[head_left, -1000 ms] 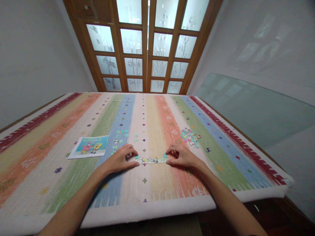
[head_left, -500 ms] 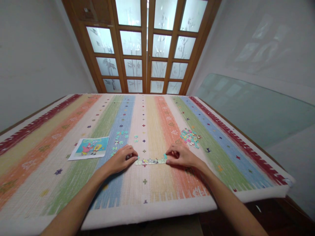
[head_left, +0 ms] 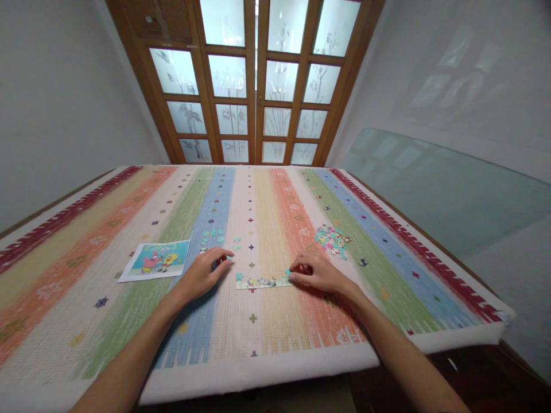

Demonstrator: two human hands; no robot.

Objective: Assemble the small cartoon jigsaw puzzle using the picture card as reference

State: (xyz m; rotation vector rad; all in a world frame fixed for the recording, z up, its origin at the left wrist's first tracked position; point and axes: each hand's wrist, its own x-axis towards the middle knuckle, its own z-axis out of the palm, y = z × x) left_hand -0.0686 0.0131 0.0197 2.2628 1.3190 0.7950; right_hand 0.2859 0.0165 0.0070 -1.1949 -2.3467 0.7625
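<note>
A narrow assembled strip of jigsaw puzzle lies on the striped cloth in front of me. A teal puzzle piece stands up from its left end. My right hand is at the strip's right end, thumb and forefinger closed on another teal puzzle piece. My left hand hovers up and left of the strip, its thumb and forefinger apart. Close to its fingertips are a couple of loose teal pieces. More loose pieces lie beyond that hand, some partly hidden by it.
A printed cartoon picture lies on the left side of the cloth. To the right, beyond my right hand, is a heap of mixed puzzle pieces. The striped cloth covers the table; a glass panel leans along the right wall.
My left hand has let go of the strip's left end and moved up and left, uncovering the teal piece there. The right hand stays at the right end.
</note>
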